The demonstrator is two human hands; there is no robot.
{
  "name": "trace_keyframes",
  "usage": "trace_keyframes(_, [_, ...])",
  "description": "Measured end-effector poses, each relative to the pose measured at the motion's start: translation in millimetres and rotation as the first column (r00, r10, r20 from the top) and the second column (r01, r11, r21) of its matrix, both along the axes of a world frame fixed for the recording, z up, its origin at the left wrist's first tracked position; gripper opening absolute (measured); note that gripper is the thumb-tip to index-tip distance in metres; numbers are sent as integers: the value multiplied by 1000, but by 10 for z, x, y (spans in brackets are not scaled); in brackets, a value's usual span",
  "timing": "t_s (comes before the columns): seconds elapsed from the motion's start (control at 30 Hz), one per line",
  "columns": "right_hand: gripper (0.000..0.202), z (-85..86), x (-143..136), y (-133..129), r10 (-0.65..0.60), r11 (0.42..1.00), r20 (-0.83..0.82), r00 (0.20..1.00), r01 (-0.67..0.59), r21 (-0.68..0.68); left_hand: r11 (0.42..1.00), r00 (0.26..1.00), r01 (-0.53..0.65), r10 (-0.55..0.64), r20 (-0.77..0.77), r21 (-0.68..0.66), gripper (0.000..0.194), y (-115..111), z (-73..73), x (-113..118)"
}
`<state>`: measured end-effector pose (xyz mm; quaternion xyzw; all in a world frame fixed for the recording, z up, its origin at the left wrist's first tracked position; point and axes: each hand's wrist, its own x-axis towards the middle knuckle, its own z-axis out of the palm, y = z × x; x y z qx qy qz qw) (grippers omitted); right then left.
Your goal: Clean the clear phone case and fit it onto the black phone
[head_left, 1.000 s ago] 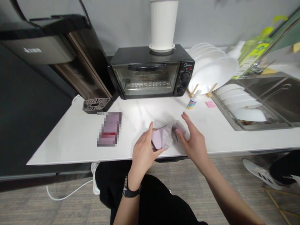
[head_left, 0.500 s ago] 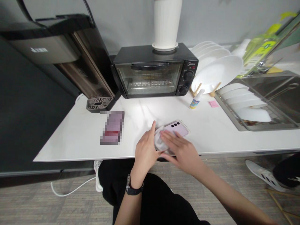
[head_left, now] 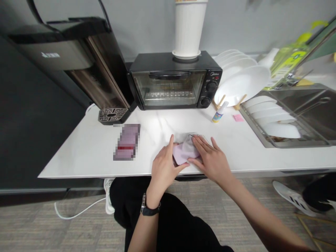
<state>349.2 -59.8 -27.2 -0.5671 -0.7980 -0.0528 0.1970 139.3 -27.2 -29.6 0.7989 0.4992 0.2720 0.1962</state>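
White counter (head_left: 86,154) against grey wall (head_left: 149,24), patterned floor (head_left: 86,231) below.

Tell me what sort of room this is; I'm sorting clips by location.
Probably a small kitchen or office pantry: there's a toaster oven, a sink and plates standing in a rack.

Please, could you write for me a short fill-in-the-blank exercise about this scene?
The black-strapped wristwatch is on the person's ____ wrist. Under the right hand, the crumpled greyish cloth covers only ____ of the light purple phone. The white ribbed pot stands on ____ of the black toaster oven. The small paper note beside the metal sink is ____.

Missing words: left; part; top; pink.
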Motion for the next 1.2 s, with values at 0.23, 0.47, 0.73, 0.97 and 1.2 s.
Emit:
trace_keyframes(0.23, [101,-10,-334,-384,212,975,-68,975,-216,-50,999,999,31,-30,24,-10,103,20,14,-42])
trace_keyframes(0.47, [84,-33,43,-163,-113,994,-59,992,113,3,1000,999,3,-2,41,-31,121,20,29,-16])
trace_keyframes(0.73, [88,-6,-470,-164,219,972,-123,968,-227,-58,1000,1000,17,-17,12,-23,102,40,-9,-72])
trace_keyframes(0.97, [89,-27,17,-114,-112,994,-14,994,112,13,999,1000,-13,14,15,-34,118,22,37,0])
trace_keyframes(1.2, [87,-18,-725,-326,155,987,-145,977,-160,-27,997,997,76,-76,24,19,97,36,-17,-122])
